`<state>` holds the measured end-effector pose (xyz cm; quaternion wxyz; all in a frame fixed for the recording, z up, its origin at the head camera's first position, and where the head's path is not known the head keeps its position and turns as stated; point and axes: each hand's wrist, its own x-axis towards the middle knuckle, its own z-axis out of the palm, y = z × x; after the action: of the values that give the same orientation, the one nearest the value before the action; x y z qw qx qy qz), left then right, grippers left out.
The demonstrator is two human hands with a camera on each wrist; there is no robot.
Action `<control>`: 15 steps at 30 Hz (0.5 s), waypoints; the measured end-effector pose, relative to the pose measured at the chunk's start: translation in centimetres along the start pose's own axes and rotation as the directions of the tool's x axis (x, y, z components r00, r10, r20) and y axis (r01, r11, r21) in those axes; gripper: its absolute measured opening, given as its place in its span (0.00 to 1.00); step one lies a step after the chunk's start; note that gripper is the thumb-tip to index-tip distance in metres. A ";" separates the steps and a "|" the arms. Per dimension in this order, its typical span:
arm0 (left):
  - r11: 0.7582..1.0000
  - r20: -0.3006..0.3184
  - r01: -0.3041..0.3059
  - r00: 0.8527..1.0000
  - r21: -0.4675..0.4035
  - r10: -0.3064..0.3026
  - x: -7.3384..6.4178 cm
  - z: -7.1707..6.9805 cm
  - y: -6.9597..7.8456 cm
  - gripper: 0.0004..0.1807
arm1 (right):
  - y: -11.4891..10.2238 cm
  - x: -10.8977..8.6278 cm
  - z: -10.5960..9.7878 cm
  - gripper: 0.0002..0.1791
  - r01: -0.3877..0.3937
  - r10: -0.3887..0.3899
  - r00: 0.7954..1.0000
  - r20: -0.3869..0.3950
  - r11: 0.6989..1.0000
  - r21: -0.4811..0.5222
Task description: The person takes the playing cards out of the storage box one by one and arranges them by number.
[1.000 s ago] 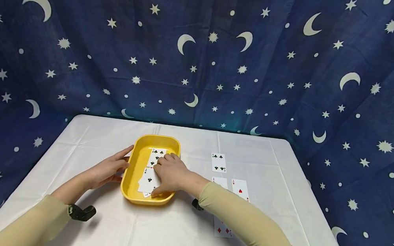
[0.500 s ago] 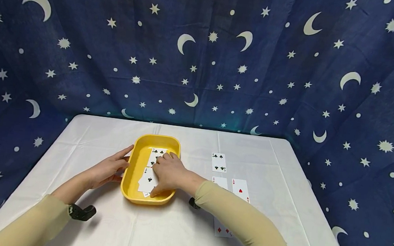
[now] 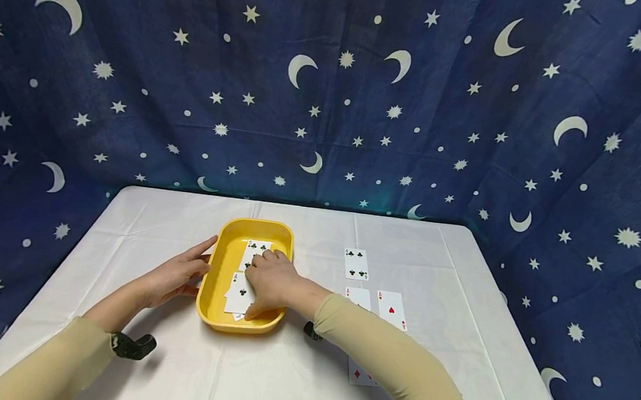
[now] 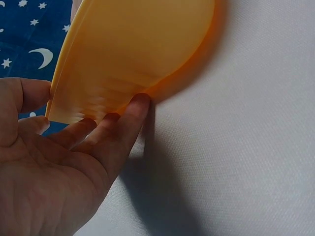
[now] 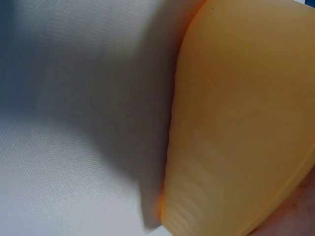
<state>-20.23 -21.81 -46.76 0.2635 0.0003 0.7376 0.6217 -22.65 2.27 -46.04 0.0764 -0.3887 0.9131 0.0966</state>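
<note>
The ace of clubs (image 3: 238,294) lay inside the yellow tray (image 3: 238,328), partly hidden by the right hand (image 3: 273,285); whether those fingers grasped it could not be told. Left of the tray, the left hand (image 3: 175,277) touched its wall with loosely extended fingers. The card looked light, bendable, probably slippery, best pinched by opposite edges.
</note>
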 end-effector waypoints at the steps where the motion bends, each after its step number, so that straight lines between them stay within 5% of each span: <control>1: 1.000 0.004 -0.005 1.000 0.001 0.005 0.0 0.0 0.0 0.42 | 0.0 0.0 0.0 0.45 0.001 -0.001 1.000 0.000 1.000 0.000; 15: 0.999 0.025 -0.032 0.999 -0.015 0.032 -0.2 0.2 0.1 0.42 | 0.0 0.0 -0.1 0.49 0.012 -0.011 1.000 -0.009 1.000 0.024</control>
<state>-19.99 -21.69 -46.61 0.2629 0.0180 0.7294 0.6313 -22.65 2.29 -45.91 0.0777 -0.3934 0.9123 0.0834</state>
